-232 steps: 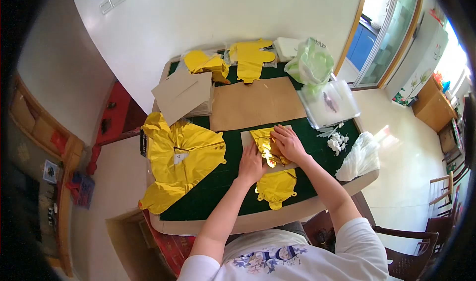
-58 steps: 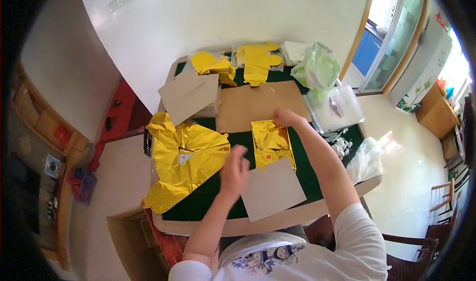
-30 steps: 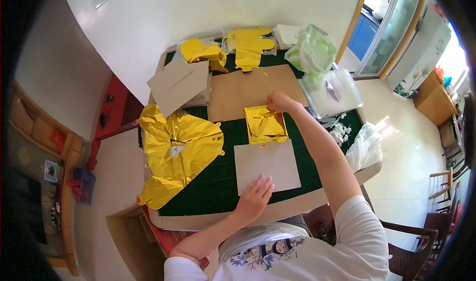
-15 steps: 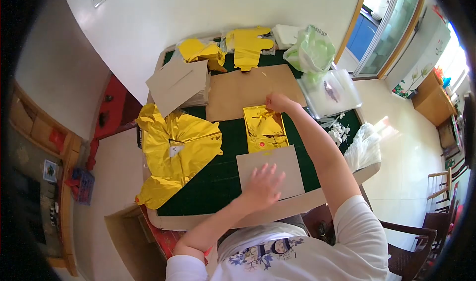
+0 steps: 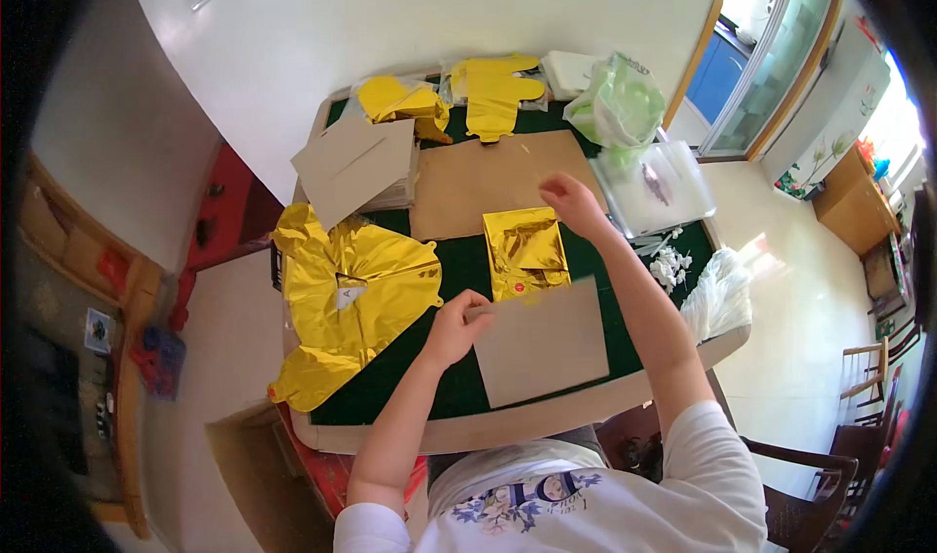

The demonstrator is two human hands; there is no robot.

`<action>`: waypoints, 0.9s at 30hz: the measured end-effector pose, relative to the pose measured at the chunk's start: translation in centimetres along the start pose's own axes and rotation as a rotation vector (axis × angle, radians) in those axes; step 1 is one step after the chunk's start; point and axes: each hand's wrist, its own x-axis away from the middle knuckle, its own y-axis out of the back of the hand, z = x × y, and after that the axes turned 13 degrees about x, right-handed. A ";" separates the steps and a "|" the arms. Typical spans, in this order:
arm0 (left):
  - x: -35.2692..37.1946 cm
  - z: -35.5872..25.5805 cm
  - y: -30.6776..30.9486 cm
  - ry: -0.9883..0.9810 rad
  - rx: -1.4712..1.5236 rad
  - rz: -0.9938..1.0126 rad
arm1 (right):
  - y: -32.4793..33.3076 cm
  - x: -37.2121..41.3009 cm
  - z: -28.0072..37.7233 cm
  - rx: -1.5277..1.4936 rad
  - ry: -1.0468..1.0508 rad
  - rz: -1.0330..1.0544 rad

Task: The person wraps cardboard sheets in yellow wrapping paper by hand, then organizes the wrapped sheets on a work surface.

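Observation:
My left hand [image 5: 459, 327] pinches the upper left corner of a square grey cardboard sheet [image 5: 543, 346], which lies tilted at the table's front edge. Just beyond the sheet is a folded gold foil piece [image 5: 527, 250] with a small red dot near its lower end. My right hand [image 5: 574, 204] hovers above the foil's upper right, over the edge of a brown cardboard sheet [image 5: 488, 184]; its fingers are curled and what they hold, if anything, is too small to tell. A large gold foil balloon [image 5: 361, 289] lies spread at the left.
A stack of grey cardboard [image 5: 363, 167] stands at the back left. More gold foil [image 5: 496, 94] lies along the back. At the right are a green-white plastic bag [image 5: 619, 104], clear plastic sleeves [image 5: 656, 187] and white plastic [image 5: 717, 297].
My left hand has moved left and up, from lying on the grey sheet to its corner, and the sheet has turned slightly. My right hand has lifted off the foil and moved right.

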 end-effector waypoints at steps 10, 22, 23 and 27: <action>-3.2 2.2 -1.4 -0.314 -0.350 -0.212 | -0.7 15.3 -3.3 -0.145 -0.254 0.067; 0.7 3.8 -6.0 -0.548 -0.800 0.127 | -1.4 18.4 -1.1 0.496 -0.289 -0.105; 0.8 3.7 -6.2 -0.548 -0.805 0.115 | -1.5 18.5 -1.2 0.513 -0.282 -0.107; 1.2 3.7 -6.6 -0.556 -0.817 0.074 | -1.6 18.7 -0.9 0.544 -0.260 -0.106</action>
